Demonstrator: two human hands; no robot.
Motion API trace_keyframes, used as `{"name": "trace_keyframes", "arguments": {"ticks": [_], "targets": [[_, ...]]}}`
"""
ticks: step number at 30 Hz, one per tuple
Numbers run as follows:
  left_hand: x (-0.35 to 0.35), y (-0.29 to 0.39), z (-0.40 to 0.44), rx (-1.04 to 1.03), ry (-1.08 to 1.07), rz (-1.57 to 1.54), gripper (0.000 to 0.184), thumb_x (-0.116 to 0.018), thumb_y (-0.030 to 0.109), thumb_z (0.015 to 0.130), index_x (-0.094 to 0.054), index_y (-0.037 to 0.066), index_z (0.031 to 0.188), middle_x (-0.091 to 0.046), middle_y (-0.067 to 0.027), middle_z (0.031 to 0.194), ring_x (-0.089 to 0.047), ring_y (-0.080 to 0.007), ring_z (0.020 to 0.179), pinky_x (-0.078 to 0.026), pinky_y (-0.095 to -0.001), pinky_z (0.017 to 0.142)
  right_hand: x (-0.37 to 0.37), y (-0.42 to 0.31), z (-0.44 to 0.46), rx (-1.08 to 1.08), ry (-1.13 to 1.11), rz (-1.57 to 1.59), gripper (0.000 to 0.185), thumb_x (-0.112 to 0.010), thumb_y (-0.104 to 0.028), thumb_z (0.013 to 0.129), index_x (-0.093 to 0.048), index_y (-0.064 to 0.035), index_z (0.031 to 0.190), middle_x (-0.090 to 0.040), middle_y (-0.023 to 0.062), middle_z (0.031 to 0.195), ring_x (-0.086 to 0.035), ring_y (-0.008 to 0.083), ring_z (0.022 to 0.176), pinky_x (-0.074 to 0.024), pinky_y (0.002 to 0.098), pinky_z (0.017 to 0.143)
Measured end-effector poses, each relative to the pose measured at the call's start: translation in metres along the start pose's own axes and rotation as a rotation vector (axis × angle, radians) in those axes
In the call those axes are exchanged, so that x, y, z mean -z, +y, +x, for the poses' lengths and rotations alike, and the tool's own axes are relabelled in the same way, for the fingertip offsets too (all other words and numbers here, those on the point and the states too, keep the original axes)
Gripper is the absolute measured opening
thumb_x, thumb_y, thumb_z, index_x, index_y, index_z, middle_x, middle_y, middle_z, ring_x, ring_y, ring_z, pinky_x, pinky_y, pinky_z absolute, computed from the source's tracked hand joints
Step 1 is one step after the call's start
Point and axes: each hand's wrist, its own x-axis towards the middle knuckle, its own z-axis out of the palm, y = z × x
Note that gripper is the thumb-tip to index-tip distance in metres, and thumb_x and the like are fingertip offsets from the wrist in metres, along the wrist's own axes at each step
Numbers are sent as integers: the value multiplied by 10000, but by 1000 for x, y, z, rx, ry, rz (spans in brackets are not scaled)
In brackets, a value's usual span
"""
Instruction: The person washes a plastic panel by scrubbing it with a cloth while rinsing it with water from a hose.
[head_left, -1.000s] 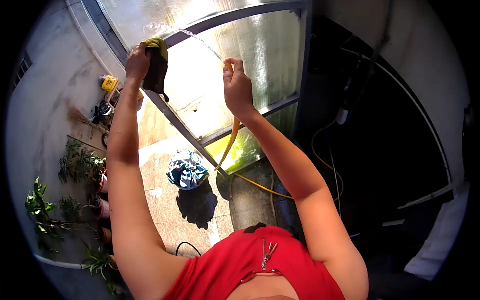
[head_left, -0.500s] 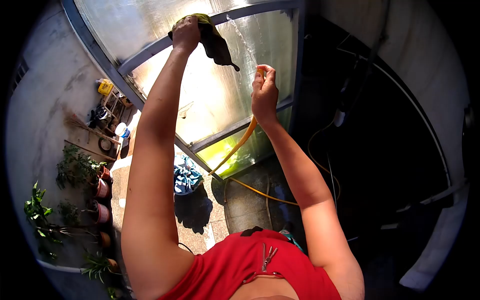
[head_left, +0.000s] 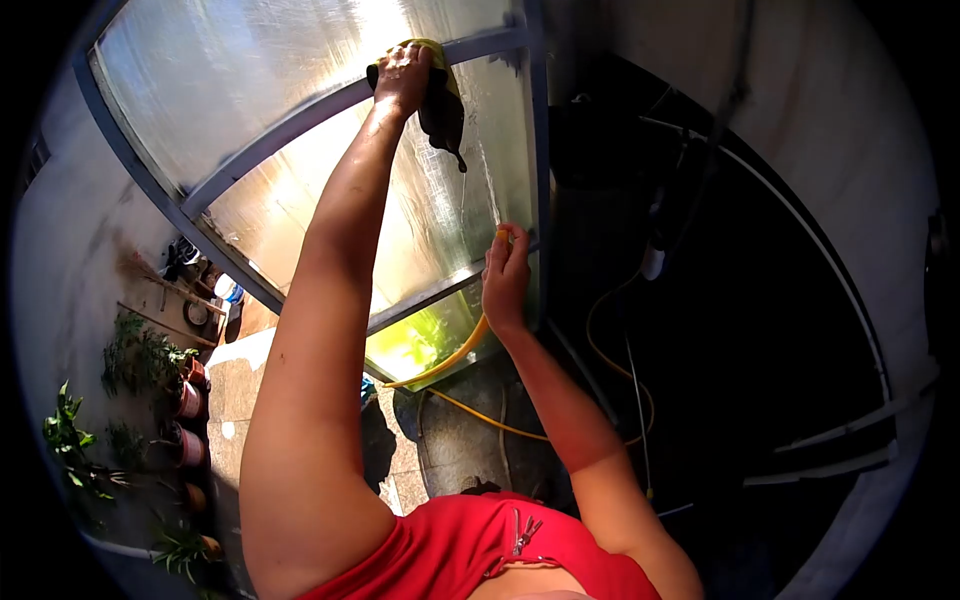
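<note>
My left hand (head_left: pixel 404 76) presses a dark cloth with a yellow-green edge (head_left: pixel 441 112) against the metal crossbar of a glazed door (head_left: pixel 290 127); the cloth hangs down and drips from its lower tip. Lower and to the right, my right hand (head_left: pixel 507 275) is wrapped round the end of a yellow hose (head_left: pixel 462 350). A stream of water rises from the hose end along the glass, right of the cloth. The hose runs down to the left past the foot of the door.
Potted plants (head_left: pixel 190 400) line the wall at the left, with a white and blue bucket (head_left: pixel 228 288) behind them. More hose (head_left: pixel 490 420) lies across the floor. A dark area with cables is on the right.
My left hand has moved right along the crossbar with the cloth. My right hand went right, then dropped lower with the hose. The blue patterned bundle is now mostly hidden behind my left arm.
</note>
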Motion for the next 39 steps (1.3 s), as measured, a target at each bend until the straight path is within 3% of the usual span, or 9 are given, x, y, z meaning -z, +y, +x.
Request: {"name": "trace_keyframes", "arguments": {"ticks": [4, 8, 12, 19, 20, 22, 26, 33, 39], "targets": [[-21, 32, 31, -106, 11, -78, 240, -523, 121, 869, -496, 74, 1103, -550, -121, 1186, -520, -328, 1149, -402, -496, 983, 2, 0, -12, -55, -13, 82, 184, -438, -186, 1026, -473, -94, 1182, -408, -42, 697, -339, 19, 549, -296, 181, 457], [-55, 67, 53, -190, 279, -64, 555, -504, 86, 873, -401, 190, 1409, -537, -115, 1202, -500, -318, 1168, -383, -499, 1014, -4, -15, -32, -173, -53, 195, 199, -429, -172, 1025, -460, -102, 1208, -396, -45, 716, -314, 9, 548, -280, 168, 453], [-60, 66, 56, -179, 177, -164, 689, -540, 65, 846, -326, 254, 1474, -524, -112, 1269, -489, -314, 1210, -373, -469, 1042, -16, -8, -46, -151, -25, 88, 197, -422, -162, 1027, -453, -103, 1213, -406, -40, 717, -314, 9, 527, -279, 171, 442], [-18, -44, -29, -141, 149, -123, 640, -693, 197, 765, -432, 134, 1346, -496, -120, 1354, -486, -307, 1256, -389, -437, 1045, -60, -54, -46, -4, -128, 124, 189, -419, -166, 1033, -452, -99, 1206, -415, -40, 707, -312, 8, 510, -274, 174, 443], [-3, -64, -49, -112, 110, -110, 703, -727, 209, 723, -423, 143, 1353, -505, -124, 1341, -494, -307, 1246, -399, -440, 1034, -66, -56, -44, 2, -111, -15, 220, -458, -188, 1014, -489, -70, 1197, -543, 54, 763, -496, 117, 598, -414, 280, 554], [29, -108, -92, -75, 69, -109, 721, -736, 186, 700, -427, 144, 1350, -512, -110, 1331, -502, -308, 1232, -407, -445, 1026, -83, -67, -47, -28, -153, -64, 198, -459, -201, 1009, -496, -90, 1169, -631, 119, 813, -629, 260, 664, -460, 355, 594], [81, -189, -172, 7, 11, -10, 689, -722, 171, 711, -448, 110, 1339, -532, -122, 1296, -515, -324, 1200, -400, -446, 1027, -117, -86, -61, 110, -294, -117, 181, -479, -175, 990, -479, -103, 1157, -652, 186, 815, -655, 375, 730, -481, 436, 604], [137, -296, -274, 124, -56, 199, 615, -668, 139, 760, -452, 65, 1331, -546, -145, 1280, -520, -332, 1195, -394, -461, 1030, -163, -102, -80, 128, -582, -198, 187, -468, -197, 993, -452, -110, 1157, -631, 168, 680, -637, 384, 643, -476, 473, 574], [142, -273, -260, 181, -97, 258, 504, -628, 91, 758, -492, -5, 1234, -564, -179, 1193, -534, -351, 1111, -387, -484, 984, -160, -98, -61, 114, -405, -159, 192, -465, -198, 994, -458, -108, 1164, -621, 163, 667, -639, 368, 641, -472, 460, 559]]}}
